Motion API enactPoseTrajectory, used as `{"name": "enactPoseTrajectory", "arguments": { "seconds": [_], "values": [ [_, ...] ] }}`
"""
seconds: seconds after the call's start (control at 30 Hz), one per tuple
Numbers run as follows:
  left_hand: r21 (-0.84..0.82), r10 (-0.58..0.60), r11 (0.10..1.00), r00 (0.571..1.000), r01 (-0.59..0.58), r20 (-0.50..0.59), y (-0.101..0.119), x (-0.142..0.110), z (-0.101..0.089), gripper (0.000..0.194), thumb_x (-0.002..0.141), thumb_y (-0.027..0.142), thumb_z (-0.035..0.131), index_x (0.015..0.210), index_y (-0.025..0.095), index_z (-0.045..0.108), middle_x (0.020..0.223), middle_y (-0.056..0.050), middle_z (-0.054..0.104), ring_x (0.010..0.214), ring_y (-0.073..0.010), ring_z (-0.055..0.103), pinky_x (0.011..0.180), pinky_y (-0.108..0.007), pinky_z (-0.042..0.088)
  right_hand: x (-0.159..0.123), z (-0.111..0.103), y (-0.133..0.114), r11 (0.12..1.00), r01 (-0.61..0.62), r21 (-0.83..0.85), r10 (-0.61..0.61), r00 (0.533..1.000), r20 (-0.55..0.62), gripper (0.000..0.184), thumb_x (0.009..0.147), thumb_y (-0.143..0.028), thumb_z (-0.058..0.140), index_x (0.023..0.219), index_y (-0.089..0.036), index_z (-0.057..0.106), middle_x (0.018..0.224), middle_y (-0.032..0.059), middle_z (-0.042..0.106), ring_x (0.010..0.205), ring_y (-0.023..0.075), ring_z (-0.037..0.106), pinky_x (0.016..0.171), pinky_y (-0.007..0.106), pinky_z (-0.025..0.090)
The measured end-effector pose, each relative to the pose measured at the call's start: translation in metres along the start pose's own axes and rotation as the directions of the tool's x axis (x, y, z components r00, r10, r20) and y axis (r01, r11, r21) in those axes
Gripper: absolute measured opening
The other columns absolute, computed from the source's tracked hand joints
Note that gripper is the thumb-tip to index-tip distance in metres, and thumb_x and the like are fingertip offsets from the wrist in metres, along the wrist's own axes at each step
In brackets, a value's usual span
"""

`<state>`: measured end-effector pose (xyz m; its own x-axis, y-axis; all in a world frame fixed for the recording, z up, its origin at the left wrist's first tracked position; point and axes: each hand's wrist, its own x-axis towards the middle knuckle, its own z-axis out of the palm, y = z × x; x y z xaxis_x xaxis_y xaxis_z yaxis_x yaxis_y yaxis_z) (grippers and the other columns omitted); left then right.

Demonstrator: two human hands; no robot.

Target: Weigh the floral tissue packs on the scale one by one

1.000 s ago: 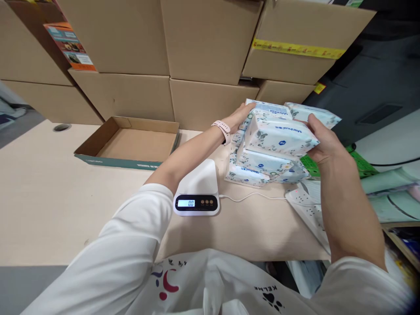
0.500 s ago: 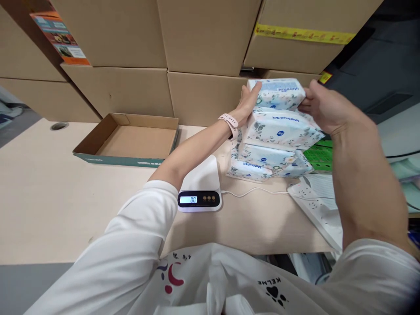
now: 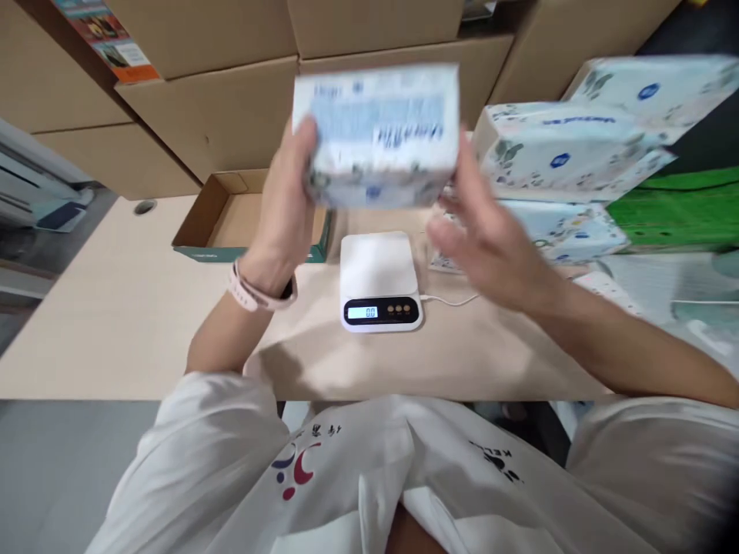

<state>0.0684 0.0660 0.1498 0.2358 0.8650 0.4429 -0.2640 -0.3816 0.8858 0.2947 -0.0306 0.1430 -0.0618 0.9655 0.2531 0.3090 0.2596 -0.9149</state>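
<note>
Largest first, from my remote feed: brown cardboard boxes (image 3: pixel 219 123) stacked as a wall behind a pale wood-topped bench (image 3: pixel 144 338). At my right, a pile of pale blue, flower-printed soft packs (image 3: pixel 569 158); at my left, a shallow open cardboard tray with dark green outer walls (image 3: pixel 213 255). Between these I have one white-and-blue, flower-printed block-shaped pack (image 3: pixel 375 127) off the bench, its long axis running left to right, roughly in line with the near edge of the flat white plastic scale (image 3: pixel 378 265). Key relation: the scale lies on my side of the pack, between the two hands, neither clearly nearer to it. Left grip (image 3: pixel 287 196) is closed on the pack's left end, thumb over the upper face; right grip (image 3: pixel 485 235) is at the opposite end, fingers curled, but I cannot tell whether it clasps or only touches. Smallest: the scale's lit display (image 3: pixel 362 313) reads 0.0, and a thin white cable (image 3: pixel 453 302) leaves its right side. Hard to make out: pack lettering and right fingers are blurred, pack and left grip mask part of the tray, the pile is cut by the right grip, and height above the bench is unreadable.
</note>
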Motion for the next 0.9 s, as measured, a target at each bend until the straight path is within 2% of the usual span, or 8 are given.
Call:
{"name": "enactPoseTrajectory", "arguments": {
  "seconds": [0.07,0.2,0.4,0.53,0.6,0.73,0.83,0.9],
  "values": [
    [0.046,-0.145,0.988,0.989,0.147,-0.036,-0.022,-0.038,-0.025,0.029,0.111,0.047,0.053,0.118,0.030,0.075,0.148,0.005,0.075,0.162,-0.0292,0.052,0.138,-0.056,0.044,-0.011,0.024,0.029,0.992,0.001,0.124,-0.019,0.990,0.141,0.099,0.091,-0.054,0.084,0.174,-0.035,0.035,0.184,-0.0023,0.033,0.173,0.0391,0.028,0.141,0.067,0.028],
    [0.110,-0.294,0.951,0.955,0.289,0.030,-0.066,-0.075,-0.041,0.064,0.097,0.081,0.059,0.133,0.030,0.071,0.158,-0.007,0.069,0.167,-0.0355,0.043,0.133,-0.060,0.048,-0.023,0.034,0.069,0.986,-0.109,0.128,0.087,0.982,0.166,0.080,0.098,-0.062,0.073,0.170,-0.043,0.042,0.176,-0.0036,0.050,0.169,0.0397,0.038,0.137,0.076,0.030],
    [0.137,-0.341,0.936,0.932,0.325,0.119,-0.102,-0.083,-0.029,0.071,0.096,0.084,0.055,0.139,0.029,0.072,0.153,-0.010,0.072,0.155,-0.0353,0.060,0.130,-0.059,0.050,-0.040,0.024,0.092,0.980,-0.196,0.022,0.192,0.973,0.125,0.078,0.100,-0.067,0.066,0.171,-0.043,0.042,0.173,-0.0001,0.054,0.166,0.0378,0.044,0.137,0.074,0.031],
    [0.146,-0.307,0.946,0.943,0.289,0.125,-0.109,-0.089,-0.038,0.075,0.096,0.084,0.057,0.151,0.033,0.064,0.168,-0.008,0.060,0.168,-0.0323,0.042,0.136,-0.057,0.042,-0.053,0.033,0.116,0.989,-0.149,0.022,0.149,0.988,0.032,0.075,0.103,-0.068,0.061,0.171,-0.043,0.042,0.177,0.0008,0.048,0.166,0.0340,0.045,0.138,0.069,0.035],
    [0.169,-0.291,0.945,0.956,0.281,0.040,-0.108,-0.099,-0.048,0.075,0.096,0.082,0.060,0.153,0.034,0.062,0.171,-0.008,0.056,0.169,-0.0318,0.039,0.137,-0.055,0.042,-0.062,0.038,0.127,0.999,-0.048,-0.010,0.047,0.993,-0.113,0.070,0.105,-0.067,0.054,0.170,-0.041,0.043,0.178,0.0026,0.048,0.165,0.0330,0.047,0.137,0.065,0.038],
    [0.228,-0.142,0.952,0.952,0.206,-0.270,-0.101,-0.125,-0.065,0.062,0.103,0.076,0.056,0.140,0.029,0.071,0.148,-0.013,0.074,0.141,-0.0307,0.071,0.124,-0.051,0.054,-0.077,0.041,0.136,0.980,0.150,-0.135,-0.187,0.922,-0.339,0.060,0.109,-0.058,0.042,0.167,-0.041,0.048,0.167,0.0064,0.060,0.156,0.0344,0.058,0.133,0.064,0.044],
    [0.265,-0.055,0.950,0.924,0.165,-0.379,-0.098,-0.137,-0.068,0.055,0.105,0.073,0.054,0.123,0.026,0.078,0.120,-0.012,0.084,0.115,-0.0267,0.080,0.108,-0.046,0.062,-0.080,0.041,0.135,0.976,0.158,-0.149,-0.208,0.879,-0.429,0.057,0.110,-0.053,0.037,0.163,-0.040,0.052,0.160,0.0086,0.066,0.147,0.0359,0.065,0.127,0.067,0.049],
    [0.258,-0.064,0.950,0.917,0.178,-0.394,-0.098,-0.139,-0.067,0.053,0.105,0.071,0.055,0.117,0.026,0.079,0.114,-0.010,0.085,0.110,-0.0257,0.080,0.102,-0.044,0.063,-0.079,0.041,0.133,0.976,0.168,-0.139,-0.214,0.863,-0.457,0.056,0.109,-0.048,0.037,0.162,-0.039,0.053,0.157,0.0084,0.068,0.145,0.0353,0.067,0.125,0.067,0.050]
  ]
}}
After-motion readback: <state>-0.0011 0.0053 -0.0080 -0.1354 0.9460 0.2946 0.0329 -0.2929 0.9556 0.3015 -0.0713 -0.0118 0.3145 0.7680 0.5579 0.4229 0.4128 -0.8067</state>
